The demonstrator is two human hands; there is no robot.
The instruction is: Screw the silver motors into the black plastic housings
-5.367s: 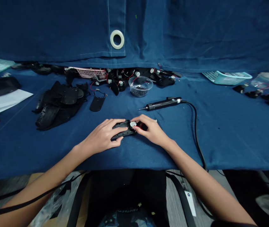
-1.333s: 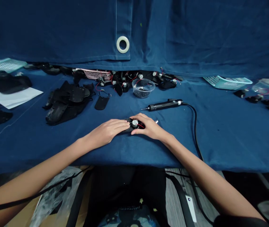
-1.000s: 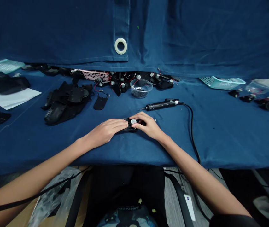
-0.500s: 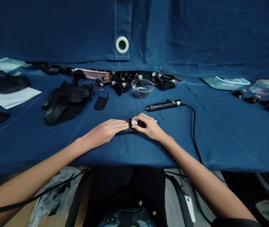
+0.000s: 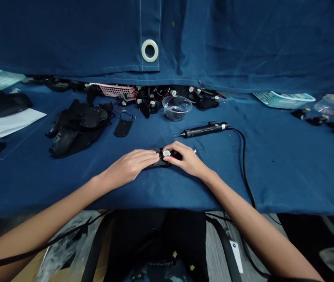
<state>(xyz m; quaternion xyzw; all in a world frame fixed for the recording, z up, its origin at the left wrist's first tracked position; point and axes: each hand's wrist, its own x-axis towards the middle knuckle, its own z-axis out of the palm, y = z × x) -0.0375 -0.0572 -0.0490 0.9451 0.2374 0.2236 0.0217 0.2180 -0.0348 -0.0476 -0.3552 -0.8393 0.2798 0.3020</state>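
On the blue cloth in front of me lies a black plastic housing (image 5: 161, 161), partly covered by both hands. My left hand (image 5: 130, 165) holds it down at the left, fingers close together over its top. Between thumb and fingers of my right hand (image 5: 188, 159) is a small round motor (image 5: 167, 153) with a pale, silvery face, at the housing's right part. A red wire shows beside the motor. Whether the motor sits fully in the housing I cannot tell. Just beyond the right hand rests a black electric screwdriver (image 5: 204, 130), its tip pointing left.
A clear tub (image 5: 177, 106) of small dark pieces stands behind, near several wired motors. A flat black cover (image 5: 123, 127) and a pile of black shells (image 5: 80, 127) lie left. Baskets in pink (image 5: 116, 90) and turquoise (image 5: 284, 100) stand at the back. The screwdriver's cable (image 5: 244, 172) runs down the right.
The view has shifted slightly. Both hands keep nearly the same grip on the housing and the motor; no other object has visibly been moved.
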